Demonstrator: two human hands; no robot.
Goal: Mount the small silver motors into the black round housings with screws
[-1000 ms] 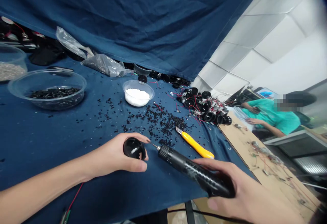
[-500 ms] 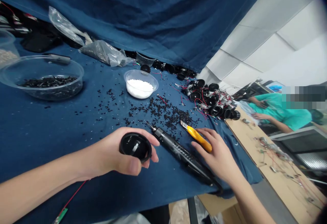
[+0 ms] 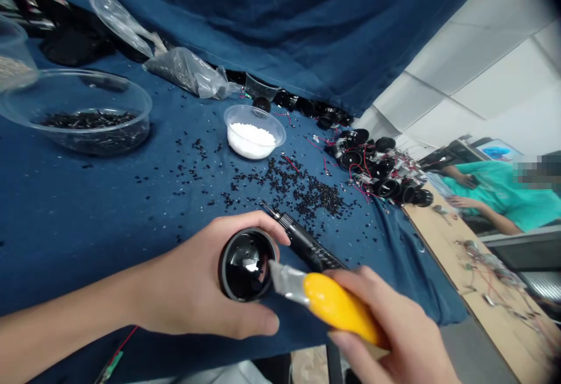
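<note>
My left hand [image 3: 210, 279] is wrapped round a round black plastic cup [image 3: 246, 264], its glossy hollow facing me. In my right hand [image 3: 390, 325] is a yellow utility knife [image 3: 342, 308], gripped by the handle. The knife's blade points left, at the cup's right rim; whether it touches I cannot tell. Behind both hands lies a black electric screwdriver [image 3: 307, 244] on the blue cloth, its lower part hidden by my right hand. A red wire ending in a small green circuit board [image 3: 114, 365] hangs below my left forearm.
Small black screws [image 3: 315, 194] lie scattered beyond the screwdriver. A clear bowl [image 3: 276, 132] holds white granules; a larger clear bowl [image 3: 144, 106] holds dark slim pieces. Black parts with red wires [image 3: 381, 165] are heaped at right. A co-worker in a teal shirt [image 3: 495, 188] sits further right.
My right hand has picked the utility knife up from the cloth and brought it left, to the black cup. The cup now faces me more directly in my left hand.
</note>
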